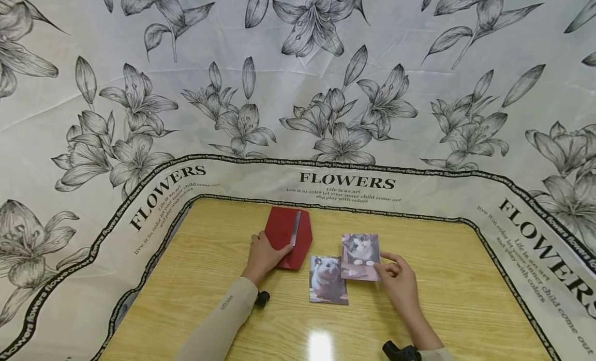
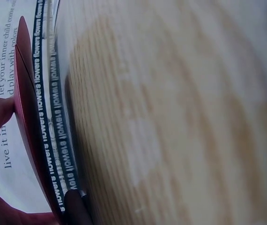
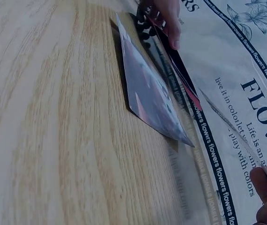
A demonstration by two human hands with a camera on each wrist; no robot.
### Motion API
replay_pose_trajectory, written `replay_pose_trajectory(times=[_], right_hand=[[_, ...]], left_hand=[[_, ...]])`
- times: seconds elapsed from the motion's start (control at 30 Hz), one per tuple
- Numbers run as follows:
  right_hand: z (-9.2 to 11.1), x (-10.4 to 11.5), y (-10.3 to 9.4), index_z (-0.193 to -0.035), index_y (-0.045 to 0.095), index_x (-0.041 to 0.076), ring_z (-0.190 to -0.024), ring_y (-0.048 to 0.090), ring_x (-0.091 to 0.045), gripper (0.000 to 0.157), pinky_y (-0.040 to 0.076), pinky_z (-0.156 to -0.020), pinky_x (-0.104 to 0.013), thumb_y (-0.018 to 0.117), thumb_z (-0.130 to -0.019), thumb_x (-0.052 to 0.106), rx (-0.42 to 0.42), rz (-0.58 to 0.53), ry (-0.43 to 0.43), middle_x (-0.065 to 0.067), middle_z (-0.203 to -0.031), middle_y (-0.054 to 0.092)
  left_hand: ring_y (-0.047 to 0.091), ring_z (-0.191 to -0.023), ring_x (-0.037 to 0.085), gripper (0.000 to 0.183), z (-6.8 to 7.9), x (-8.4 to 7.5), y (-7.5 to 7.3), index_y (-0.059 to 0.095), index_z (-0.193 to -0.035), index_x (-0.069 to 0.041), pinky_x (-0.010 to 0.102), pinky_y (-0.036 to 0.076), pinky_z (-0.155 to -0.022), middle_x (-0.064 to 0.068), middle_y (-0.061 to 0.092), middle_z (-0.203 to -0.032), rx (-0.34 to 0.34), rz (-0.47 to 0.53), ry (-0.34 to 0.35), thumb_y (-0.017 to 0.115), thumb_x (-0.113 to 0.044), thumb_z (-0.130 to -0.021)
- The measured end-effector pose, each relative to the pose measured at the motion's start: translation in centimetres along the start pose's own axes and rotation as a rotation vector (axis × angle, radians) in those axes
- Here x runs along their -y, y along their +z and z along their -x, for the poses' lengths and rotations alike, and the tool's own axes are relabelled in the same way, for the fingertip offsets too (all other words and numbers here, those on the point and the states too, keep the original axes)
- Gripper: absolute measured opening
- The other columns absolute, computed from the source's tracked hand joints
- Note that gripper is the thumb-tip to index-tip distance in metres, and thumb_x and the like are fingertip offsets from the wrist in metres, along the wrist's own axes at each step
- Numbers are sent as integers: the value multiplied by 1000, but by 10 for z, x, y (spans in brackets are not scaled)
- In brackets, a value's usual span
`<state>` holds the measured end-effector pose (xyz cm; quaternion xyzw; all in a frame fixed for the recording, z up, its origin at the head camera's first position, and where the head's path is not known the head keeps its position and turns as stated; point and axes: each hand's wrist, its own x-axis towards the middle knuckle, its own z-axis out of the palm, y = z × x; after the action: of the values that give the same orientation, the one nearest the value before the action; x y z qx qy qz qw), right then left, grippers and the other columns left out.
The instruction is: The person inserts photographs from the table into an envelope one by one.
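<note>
My left hand (image 1: pixel 265 255) grips the near left part of a red envelope (image 1: pixel 279 224), thumb on its upper face. A narrow silver-grey strip (image 1: pixel 296 226) runs lengthwise on the envelope. In the left wrist view the envelope (image 2: pixel 28 108) is seen almost edge-on, between thumb and fingers. My right hand (image 1: pixel 401 286) pinches a cat photo card (image 1: pixel 360 250) by its lower right corner. The right wrist view shows that card tilted up, nearly edge-on. Between the hands, a hamster photo card (image 1: pixel 327 284) lies on the table, slightly bowed; the cat card overlaps its upper right corner in the head view.
The wooden tabletop (image 1: pixel 209 247) reaches back to a white cloth (image 1: pixel 261 180) printed with flowers and lettering, which hangs behind and along both sides. Black wrist devices sit at both cuffs. A bright reflection shows near the table's front.
</note>
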<state>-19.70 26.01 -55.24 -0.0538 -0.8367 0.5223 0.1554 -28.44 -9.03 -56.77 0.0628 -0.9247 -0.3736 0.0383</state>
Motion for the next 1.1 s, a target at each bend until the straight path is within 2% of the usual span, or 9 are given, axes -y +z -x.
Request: replay_pose_trajectory(times=[0.53, 0.77, 1.1], right_hand=[[-26, 9, 36, -129, 69, -1, -67, 58, -4, 33, 44, -59, -19, 79, -99, 10, 48, -123, 23, -17, -87, 77], [-37, 13, 53, -129, 69, 0, -68, 59, -4, 33, 44, -60, -20, 78, -101, 12, 80, -113, 36, -12, -87, 78], [-50, 21, 75, -127, 67, -5, -62, 55, -4, 32, 41, -56, -20, 78, -100, 9, 87, -165, 43, -17, -87, 78]], left_hand=[[59, -112, 41, 103, 1, -2, -2, 43, -147, 13, 54, 56, -97, 29, 51, -128, 5, 2, 7, 86, -58, -85], [59, -112, 40, 103, 1, -1, -2, 43, -147, 13, 54, 56, -98, 29, 51, -128, 9, 2, 1, 86, -58, -85], [59, -111, 41, 103, 0, -1, -1, 43, -147, 12, 54, 57, -97, 28, 51, -128, 8, 5, -6, 86, -58, -85]])
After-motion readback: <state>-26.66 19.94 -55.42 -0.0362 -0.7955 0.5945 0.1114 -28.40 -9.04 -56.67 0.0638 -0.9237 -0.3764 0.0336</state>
